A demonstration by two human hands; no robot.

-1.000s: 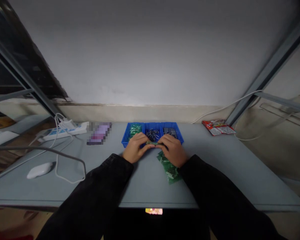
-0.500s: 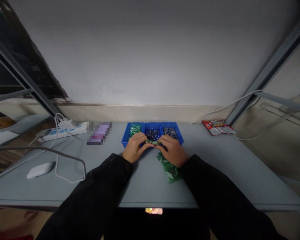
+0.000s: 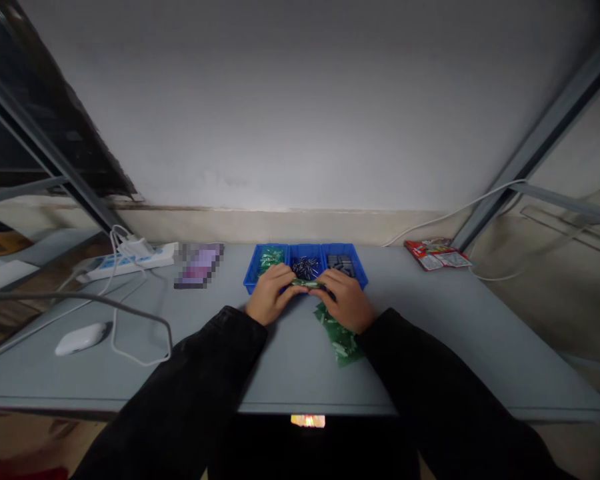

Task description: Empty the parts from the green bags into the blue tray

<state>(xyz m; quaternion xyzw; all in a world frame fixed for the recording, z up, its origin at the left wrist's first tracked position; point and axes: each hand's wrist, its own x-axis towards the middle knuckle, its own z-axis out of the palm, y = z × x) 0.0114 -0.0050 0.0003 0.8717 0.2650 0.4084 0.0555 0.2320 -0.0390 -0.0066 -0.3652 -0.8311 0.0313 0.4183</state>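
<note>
Between them, my left hand [image 3: 270, 297] and my right hand [image 3: 347, 301] pinch the two ends of a small green plastic packet [image 3: 307, 283], seen edge-on. What lies inside it cannot be made out. Just behind my fingers is a blue three-part bin [image 3: 250, 280]. Its left compartment has green bags [image 3: 271, 257], the middle one dark metal screw-like pieces [image 3: 306, 268], and the right one grey plugs [image 3: 341, 265]. Several filled green bags [image 3: 343, 343] lie on the table under and beside my right wrist.
At the left are a power strip [image 3: 130, 263] with a white charger, a blurred-out phone [image 3: 199, 267], a white earbud case [image 3: 81, 339] and looping cables [image 3: 145, 313]. A red snack wrapper [image 3: 437, 255] lies at the back right. Behind the table [image 3: 285, 380] rises a wall.
</note>
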